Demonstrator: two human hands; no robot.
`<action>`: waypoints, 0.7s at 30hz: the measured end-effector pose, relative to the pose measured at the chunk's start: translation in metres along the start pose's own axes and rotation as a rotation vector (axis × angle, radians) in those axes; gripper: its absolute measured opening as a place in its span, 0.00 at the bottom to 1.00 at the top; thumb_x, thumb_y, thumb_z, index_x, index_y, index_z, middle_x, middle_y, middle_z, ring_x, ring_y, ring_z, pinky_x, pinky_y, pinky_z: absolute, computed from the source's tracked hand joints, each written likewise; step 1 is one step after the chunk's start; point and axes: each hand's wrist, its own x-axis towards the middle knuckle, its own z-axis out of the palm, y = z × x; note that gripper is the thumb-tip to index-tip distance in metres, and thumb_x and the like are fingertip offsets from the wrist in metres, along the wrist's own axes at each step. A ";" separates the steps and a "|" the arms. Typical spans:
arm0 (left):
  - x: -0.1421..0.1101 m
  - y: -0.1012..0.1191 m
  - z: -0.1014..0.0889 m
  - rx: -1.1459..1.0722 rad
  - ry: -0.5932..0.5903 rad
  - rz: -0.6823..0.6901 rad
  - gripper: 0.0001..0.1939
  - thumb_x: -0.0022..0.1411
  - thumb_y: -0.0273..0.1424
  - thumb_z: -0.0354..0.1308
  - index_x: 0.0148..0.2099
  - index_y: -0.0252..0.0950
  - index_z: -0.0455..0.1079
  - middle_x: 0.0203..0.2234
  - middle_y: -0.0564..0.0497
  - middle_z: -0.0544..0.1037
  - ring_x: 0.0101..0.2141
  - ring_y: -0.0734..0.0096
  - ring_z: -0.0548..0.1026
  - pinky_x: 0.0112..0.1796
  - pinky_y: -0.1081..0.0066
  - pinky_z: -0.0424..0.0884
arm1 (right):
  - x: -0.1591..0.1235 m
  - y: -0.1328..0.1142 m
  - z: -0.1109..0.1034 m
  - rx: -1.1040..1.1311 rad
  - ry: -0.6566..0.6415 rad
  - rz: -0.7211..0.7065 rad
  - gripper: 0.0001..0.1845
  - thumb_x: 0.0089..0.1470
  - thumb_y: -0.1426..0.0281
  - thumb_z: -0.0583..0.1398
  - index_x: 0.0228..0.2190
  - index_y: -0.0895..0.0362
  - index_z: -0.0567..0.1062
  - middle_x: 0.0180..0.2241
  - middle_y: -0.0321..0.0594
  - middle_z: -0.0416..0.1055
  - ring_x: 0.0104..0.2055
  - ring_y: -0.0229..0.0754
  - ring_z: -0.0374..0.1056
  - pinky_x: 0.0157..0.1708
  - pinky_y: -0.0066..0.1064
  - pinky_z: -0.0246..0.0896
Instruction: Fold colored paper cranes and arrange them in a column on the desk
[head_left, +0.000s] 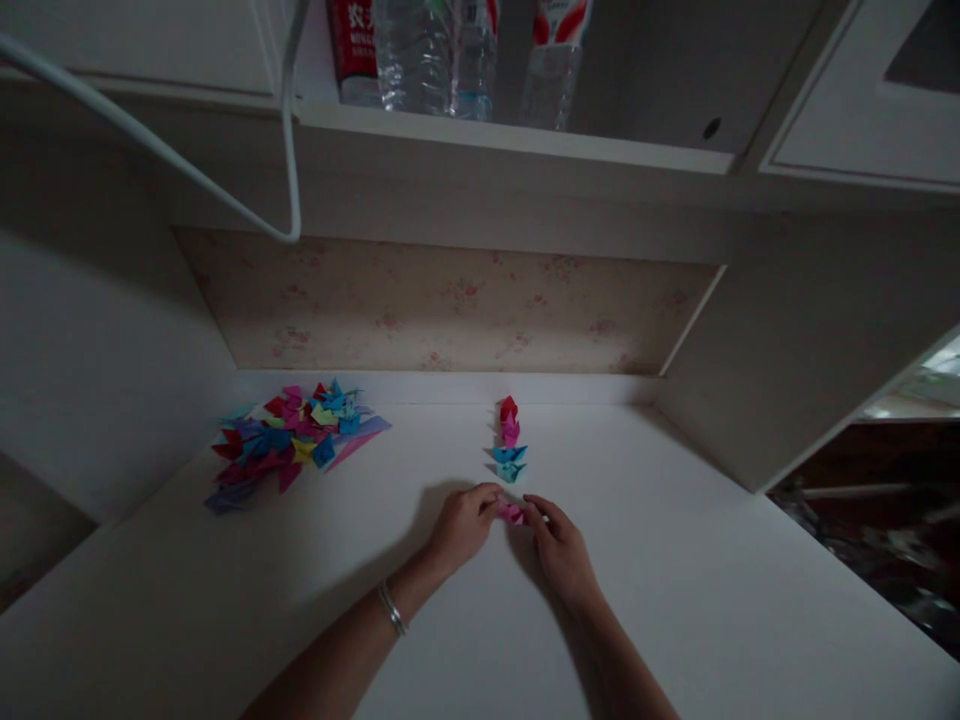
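Observation:
A small pink paper boat [514, 514] is pinched at both ends between my hands, just above or on the white desk [712, 590]. My left hand [466, 525], with a silver bangle at its wrist, grips the left end. My right hand [559, 545] grips the right end. Directly beyond them a short column of folded paper boats runs toward the wall: a teal one [510, 471] nearest, then a blue one [510, 454], a magenta one [511, 431] and a red one [508, 408] at the back.
A heap of colourful folded paper pieces [274, 440] lies at the back left. Above hangs a shelf [525, 142] with plastic bottles [555, 65] and a red container [356, 50]. A white cable [292, 200] dangles at the upper left. Side panels [810, 330] bound the desk.

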 end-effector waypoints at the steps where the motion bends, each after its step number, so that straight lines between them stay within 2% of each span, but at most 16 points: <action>1: 0.001 -0.002 0.001 0.004 0.010 0.009 0.12 0.62 0.27 0.52 0.43 0.37 0.76 0.35 0.49 0.82 0.36 0.69 0.78 0.38 0.75 0.69 | 0.000 0.000 0.000 -0.004 0.004 0.013 0.27 0.49 0.50 0.58 0.40 0.60 0.79 0.31 0.46 0.76 0.30 0.44 0.69 0.29 0.30 0.63; 6: 0.004 -0.008 0.002 0.010 0.073 0.017 0.10 0.61 0.29 0.53 0.38 0.36 0.77 0.34 0.48 0.82 0.33 0.69 0.78 0.35 0.75 0.69 | 0.004 0.004 0.002 -0.011 -0.033 0.081 0.26 0.52 0.50 0.56 0.39 0.59 0.76 0.23 0.38 0.72 0.19 0.37 0.62 0.19 0.26 0.55; 13: 0.012 -0.010 0.006 0.025 0.132 -0.004 0.12 0.62 0.32 0.53 0.39 0.35 0.78 0.32 0.46 0.83 0.32 0.66 0.78 0.34 0.73 0.70 | 0.023 0.007 0.003 -0.024 0.016 0.048 0.28 0.50 0.47 0.57 0.36 0.60 0.76 0.20 0.38 0.70 0.21 0.40 0.64 0.19 0.26 0.54; 21: 0.023 -0.016 0.010 0.081 0.132 -0.028 0.11 0.61 0.32 0.55 0.39 0.38 0.79 0.34 0.48 0.83 0.35 0.66 0.79 0.37 0.73 0.69 | 0.036 0.012 0.003 -0.085 0.030 0.051 0.28 0.51 0.47 0.56 0.37 0.60 0.76 0.21 0.40 0.73 0.20 0.41 0.65 0.21 0.28 0.58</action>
